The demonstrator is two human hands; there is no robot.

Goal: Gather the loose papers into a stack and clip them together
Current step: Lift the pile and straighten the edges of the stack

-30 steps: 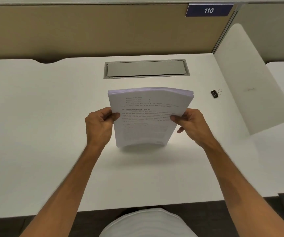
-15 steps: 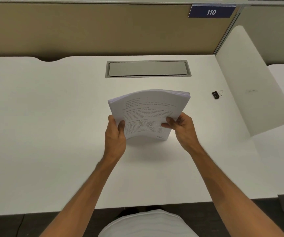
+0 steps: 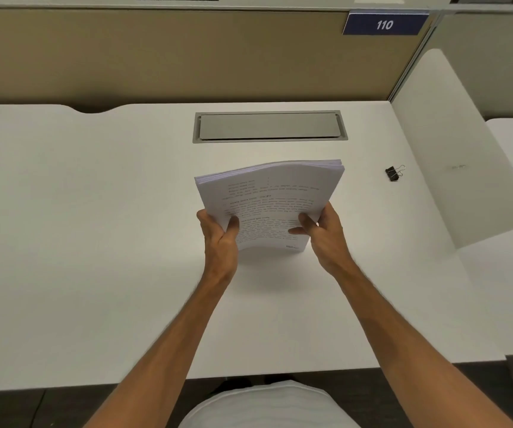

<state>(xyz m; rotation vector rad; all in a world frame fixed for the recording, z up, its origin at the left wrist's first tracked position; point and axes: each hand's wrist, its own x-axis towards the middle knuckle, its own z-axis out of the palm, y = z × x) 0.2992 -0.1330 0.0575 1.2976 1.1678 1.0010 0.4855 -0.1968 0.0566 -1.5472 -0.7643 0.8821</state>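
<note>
A thick stack of printed white papers (image 3: 269, 196) stands nearly upright on its lower edge at the middle of the white desk (image 3: 94, 242), its top bowed. My left hand (image 3: 219, 239) grips the stack's lower left side, thumb on the front page. My right hand (image 3: 323, 234) grips the lower right side the same way. A small black binder clip (image 3: 392, 173) lies on the desk to the right of the stack, apart from both hands.
A grey metal cable hatch (image 3: 270, 126) is set into the desk behind the papers. A tan partition (image 3: 187, 54) with a blue "110" sign (image 3: 384, 24) closes the back. A white side panel (image 3: 453, 149) bounds the desk on the right.
Both hands slid down from the stack's middle sides to its lower corners. The stack dropped a little, came to rest on the desk, and its top edge became bowed.
</note>
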